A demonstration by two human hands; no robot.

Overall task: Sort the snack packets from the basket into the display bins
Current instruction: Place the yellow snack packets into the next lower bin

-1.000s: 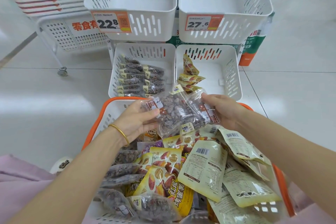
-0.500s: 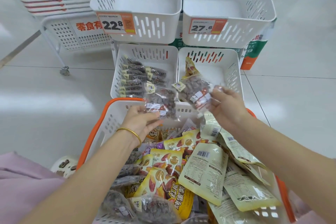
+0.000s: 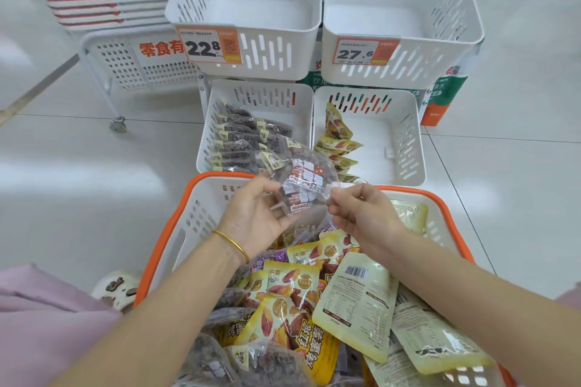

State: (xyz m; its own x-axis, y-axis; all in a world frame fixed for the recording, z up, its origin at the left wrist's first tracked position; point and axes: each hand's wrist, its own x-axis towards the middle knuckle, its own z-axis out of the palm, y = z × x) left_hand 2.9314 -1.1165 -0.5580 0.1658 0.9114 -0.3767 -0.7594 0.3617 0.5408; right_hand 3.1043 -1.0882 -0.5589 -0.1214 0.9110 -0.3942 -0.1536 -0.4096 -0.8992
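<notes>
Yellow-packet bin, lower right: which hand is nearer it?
Right. The right hand, pinching the clear packet, sits just short of the yellow-packet bin; the left hand holds it before the dark-packet bin.

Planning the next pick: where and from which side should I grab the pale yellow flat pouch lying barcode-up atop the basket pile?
Probably pinch the pale yellow flat pouch at its top sealed edge beside the barcode, coming from above on the right hand side. It lies flat and uppermost, and that edge is uncovered and nearest that hand, which now pinches the clear plastic packet.
</notes>
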